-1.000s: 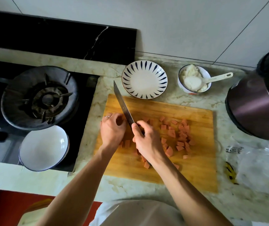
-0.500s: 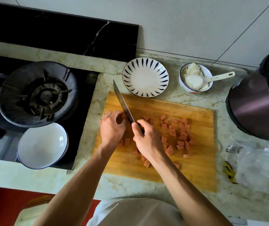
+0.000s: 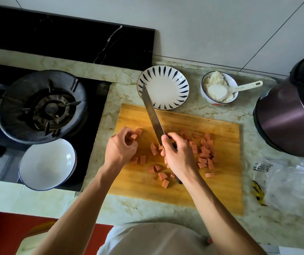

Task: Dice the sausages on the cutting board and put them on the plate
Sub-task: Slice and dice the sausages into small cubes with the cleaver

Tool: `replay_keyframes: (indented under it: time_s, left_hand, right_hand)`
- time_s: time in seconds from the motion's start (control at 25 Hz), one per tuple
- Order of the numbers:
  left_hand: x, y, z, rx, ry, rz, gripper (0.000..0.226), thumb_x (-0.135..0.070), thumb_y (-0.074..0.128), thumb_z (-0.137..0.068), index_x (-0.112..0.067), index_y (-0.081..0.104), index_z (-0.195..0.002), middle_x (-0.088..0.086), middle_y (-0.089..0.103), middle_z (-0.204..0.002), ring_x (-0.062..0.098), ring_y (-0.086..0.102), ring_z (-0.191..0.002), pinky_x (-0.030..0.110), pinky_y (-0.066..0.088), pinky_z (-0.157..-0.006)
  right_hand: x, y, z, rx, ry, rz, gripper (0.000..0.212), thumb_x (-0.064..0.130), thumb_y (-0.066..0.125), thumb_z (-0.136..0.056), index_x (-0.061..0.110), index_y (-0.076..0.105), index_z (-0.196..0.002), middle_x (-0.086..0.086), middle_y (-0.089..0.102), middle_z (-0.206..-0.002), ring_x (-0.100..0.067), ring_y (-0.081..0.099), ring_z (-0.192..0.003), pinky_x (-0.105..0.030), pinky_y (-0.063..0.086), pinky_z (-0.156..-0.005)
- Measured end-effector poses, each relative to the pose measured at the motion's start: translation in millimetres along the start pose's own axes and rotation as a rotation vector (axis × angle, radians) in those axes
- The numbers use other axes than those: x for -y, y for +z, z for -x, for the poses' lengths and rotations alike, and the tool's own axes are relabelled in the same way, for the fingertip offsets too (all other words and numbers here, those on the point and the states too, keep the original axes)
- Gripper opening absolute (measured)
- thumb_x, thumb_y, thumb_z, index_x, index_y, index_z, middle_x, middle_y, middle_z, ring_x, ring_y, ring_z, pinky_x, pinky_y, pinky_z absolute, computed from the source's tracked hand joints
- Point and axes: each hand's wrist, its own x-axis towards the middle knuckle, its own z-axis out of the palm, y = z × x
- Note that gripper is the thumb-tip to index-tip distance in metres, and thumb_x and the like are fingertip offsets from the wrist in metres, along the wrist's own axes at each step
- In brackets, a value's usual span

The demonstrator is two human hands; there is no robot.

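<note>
I had one wooden cutting board (image 3: 221, 184) at the centre of the frame, and one knife (image 3: 152, 115) over it. Pink sausage pieces (image 3: 205, 151) lay scattered on the board; there were more than twenty, though some sat hidden under my hands, so I could not count them exactly. One striped plate (image 3: 166, 87) stood above the board. There were two bowls: a white bowl (image 3: 46, 164) at lower left and a rice bowl (image 3: 219, 87) at upper right, with one spoon (image 3: 239, 88). One burner (image 3: 42, 105) sat at left, one cooker pot (image 3: 287, 118) at right, one plastic bag (image 3: 291, 184) at lower right.

Rice bowl (image 3: 219, 87); empty bowl (image 3: 47, 164); burner (image 3: 42, 105); cooker (image 3: 291, 116).
</note>
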Motion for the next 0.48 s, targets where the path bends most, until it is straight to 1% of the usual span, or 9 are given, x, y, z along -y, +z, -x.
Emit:
replay_keyframes:
  time_s: [0.08,0.12,0.2,0.24,0.28,0.32,0.36,0.4,0.48]
  left_hand:
    - [6.1,-2.5,2.4,0.037,0.036,-0.022,0.022,-0.021,0.067,-0.08,-0.03,0.065,-0.099,-0.012,0.068,-0.083,0.008,0.065,-0.075,0.024,0.054,-0.067]
    - [8.8,-2.6,3.6,0.057,0.059,-0.026,0.019,-0.024,0.068,-0.08,-0.03,0.067,-0.098,-0.011,0.068,-0.087,0.008,0.065,-0.078,0.027,0.056,-0.069]
    - [11.3,-0.7,5.1,0.054,0.11,-0.032,0.011,-0.032,0.073,-0.079,-0.027,0.07,-0.088,-0.011,0.066,-0.098,0.009,0.062,-0.09,0.029,0.055,-0.074]
    - [11.1,0.4,5.5,0.017,0.124,-0.044,0.011,-0.035,0.074,-0.078,-0.026,0.071,-0.083,-0.011,0.063,-0.103,0.011,0.059,-0.097,0.027,0.051,-0.076]
    - [9.7,0.5,5.7,-0.026,0.13,-0.052,0.012,-0.035,0.075,-0.078,-0.024,0.07,-0.079,-0.01,0.061,-0.106,0.012,0.056,-0.102,0.026,0.047,-0.077]
    - [7.9,1.3,6.0,-0.047,0.149,-0.047,0.013,-0.035,0.074,-0.078,-0.022,0.07,-0.078,-0.008,0.062,-0.105,0.014,0.056,-0.102,0.027,0.046,-0.078]
    - [4.9,2.3,6.9,-0.023,0.191,-0.039,0.014,-0.036,0.071,-0.078,-0.022,0.07,-0.081,-0.006,0.064,-0.103,0.015,0.058,-0.099,0.03,0.049,-0.078]
    - [0.8,4.0,8.9,0.045,0.248,-0.06,0.018,-0.038,0.068,-0.077,-0.023,0.07,-0.087,-0.005,0.066,-0.102,0.016,0.06,-0.097,0.033,0.052,-0.077]
    - [-9.6,10.3,15.6,0.221,0.366,-0.236,0.03,-0.043,0.065,-0.078,-0.028,0.068,-0.104,-0.004,0.065,-0.111,0.02,0.057,-0.105,0.037,0.053,-0.081]
  right_hand:
    - [-3.8,-3.9,3.6,0.005,0.003,0.001,0.02,0.035,0.051,-0.1,0.021,0.063,-0.107,0.005,0.061,-0.064,-0.002,0.052,-0.043,-0.022,0.039,-0.045]
    - [-5.4,-5.9,5.9,0.009,0.001,0.0,0.02,0.035,0.051,-0.099,0.021,0.063,-0.107,0.004,0.061,-0.065,-0.002,0.053,-0.043,-0.023,0.04,-0.045]
    - [-10.0,-11.2,10.4,0.009,0.0,-0.012,0.021,0.036,0.052,-0.099,0.021,0.063,-0.109,0.003,0.062,-0.065,-0.002,0.053,-0.044,-0.024,0.041,-0.044]
    - [-12.8,-14.0,12.8,0.007,0.003,-0.02,0.023,0.037,0.053,-0.099,0.021,0.063,-0.111,0.002,0.063,-0.065,-0.003,0.054,-0.044,-0.025,0.042,-0.044]
    - [-16.3,-16.7,15.1,0.006,0.009,-0.027,0.024,0.037,0.053,-0.098,0.021,0.064,-0.112,0.001,0.063,-0.065,-0.004,0.054,-0.044,-0.026,0.043,-0.045]
    - [-20.5,-20.2,18.0,0.003,0.015,-0.033,0.024,0.038,0.053,-0.098,0.021,0.064,-0.111,0.0,0.063,-0.064,-0.006,0.054,-0.044,-0.027,0.043,-0.045]
    - [-24.6,-24.4,21.6,-0.001,0.019,-0.037,0.023,0.037,0.053,-0.098,0.02,0.064,-0.11,0.0,0.063,-0.064,-0.009,0.054,-0.045,-0.027,0.043,-0.045]
    - [-28.5,-28.9,25.5,-0.008,0.024,-0.038,0.023,0.037,0.053,-0.098,0.02,0.064,-0.11,-0.001,0.063,-0.064,-0.01,0.054,-0.046,-0.027,0.043,-0.045]
    - [-35.8,-36.5,32.7,-0.026,0.033,-0.04,0.022,0.037,0.053,-0.098,0.022,0.065,-0.109,-0.001,0.063,-0.064,-0.011,0.055,-0.048,-0.028,0.043,-0.047]
